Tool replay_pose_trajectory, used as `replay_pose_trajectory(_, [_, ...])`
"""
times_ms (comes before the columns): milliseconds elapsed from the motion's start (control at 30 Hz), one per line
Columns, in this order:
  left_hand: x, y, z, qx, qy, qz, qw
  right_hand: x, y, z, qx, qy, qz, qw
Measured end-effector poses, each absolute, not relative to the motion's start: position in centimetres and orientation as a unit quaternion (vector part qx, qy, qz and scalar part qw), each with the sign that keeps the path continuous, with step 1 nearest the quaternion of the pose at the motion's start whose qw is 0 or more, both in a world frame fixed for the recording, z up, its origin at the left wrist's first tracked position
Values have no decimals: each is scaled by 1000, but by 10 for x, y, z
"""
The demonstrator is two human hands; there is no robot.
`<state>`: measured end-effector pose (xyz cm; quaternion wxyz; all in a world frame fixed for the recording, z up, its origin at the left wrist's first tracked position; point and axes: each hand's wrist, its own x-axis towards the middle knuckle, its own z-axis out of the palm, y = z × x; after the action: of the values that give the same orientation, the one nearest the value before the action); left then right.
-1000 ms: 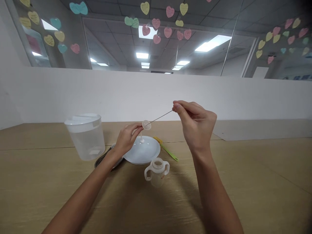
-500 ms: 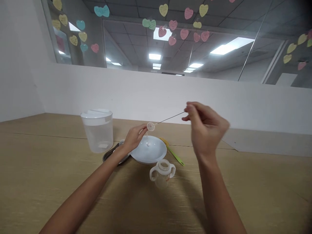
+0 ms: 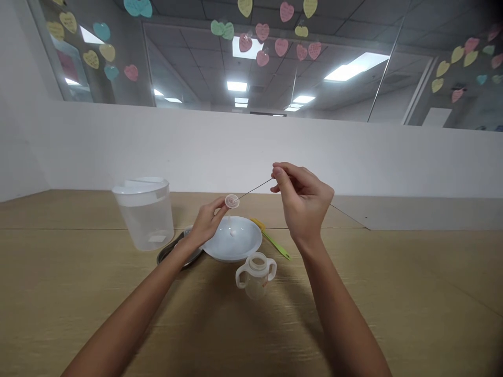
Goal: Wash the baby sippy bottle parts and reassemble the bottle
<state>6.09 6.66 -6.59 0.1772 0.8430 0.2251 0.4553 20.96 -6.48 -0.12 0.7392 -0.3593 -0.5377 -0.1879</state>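
My left hand (image 3: 207, 221) pinches a small round translucent bottle nipple (image 3: 232, 201) by its rim, over a white bowl (image 3: 251, 242). What seems to be a thin tube hangs from it toward a small white piece in the bowl. Raised to the right, my right hand (image 3: 304, 199) grips the end of a thin wire (image 3: 255, 188) between thumb and fingers. The wire's far tip reaches the middle of the nipple; whether bristles sit on it is hidden. Below the bowl stands an uncapped clear bottle (image 3: 256, 280) with two white handles.
A lidded translucent bucket (image 3: 147, 220) stands at the left. Beside the bowl lies a dark metal tray (image 3: 165, 254), partly behind my left forearm. To the bowl's right is a green-handled brush (image 3: 277, 245) with a yellow head. A white wall (image 3: 196, 136) backs the table.
My right hand has come closer to my left hand, and less of the wire shows between them. The view has shifted slightly; the left hand keeps its pinch.
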Motion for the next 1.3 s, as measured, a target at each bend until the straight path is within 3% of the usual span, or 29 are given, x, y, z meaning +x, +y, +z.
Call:
replay_pose_trajectory(867, [63, 56, -62, 868, 212, 418, 167, 204, -63, -4, -314, -520, -200, 769])
replay_pose_trajectory(1300, [62, 59, -61, 837, 215, 453, 219, 203, -70, -1, -341, -581, -151, 723])
